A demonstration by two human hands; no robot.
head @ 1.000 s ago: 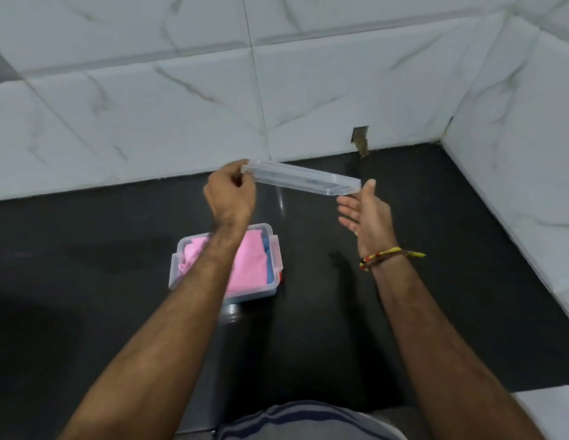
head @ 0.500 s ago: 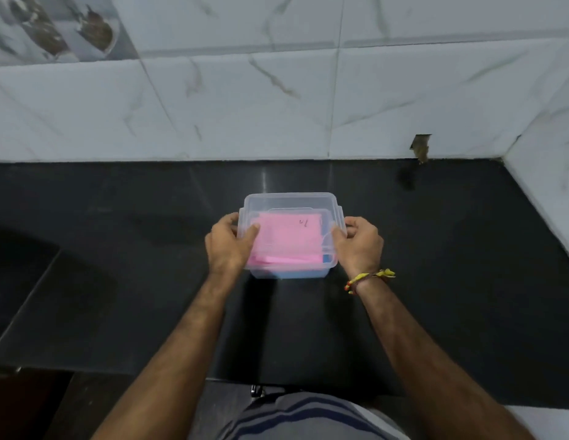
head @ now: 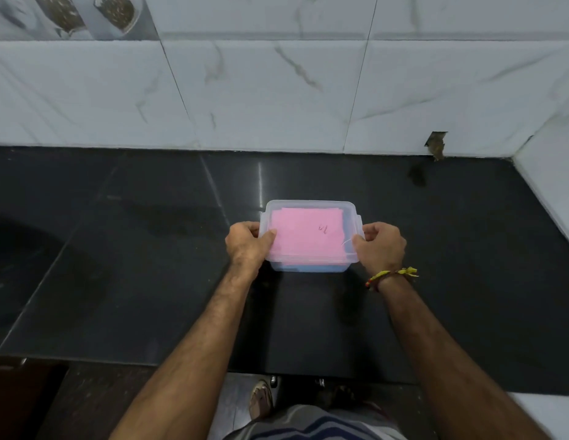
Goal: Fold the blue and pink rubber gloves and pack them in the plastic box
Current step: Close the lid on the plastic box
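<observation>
A clear plastic box (head: pixel 351 214) with its clear lid on top stands on the black counter in front of me. Through the lid I see the folded pink glove (head: pixel 308 236) on top. A strip of the blue glove (head: pixel 308 268) shows beneath it along the near wall. My left hand (head: pixel 248 244) grips the box's left side, thumb on the lid. My right hand (head: pixel 381 246) grips the right side by the lid's clip, fingers curled round the edge.
The black counter (head: pixel 133 265) ends at white marble tiles behind and at a tiled wall (head: pixel 550 192) on the right. A chipped hole (head: pixel 437 146) marks the back wall. The counter's front edge runs just before my legs; a sandalled foot (head: pixel 260 400) shows below.
One second ago my left hand held the lid in the air above the open box. Now the lid sits on the box and both hands grip its sides.
</observation>
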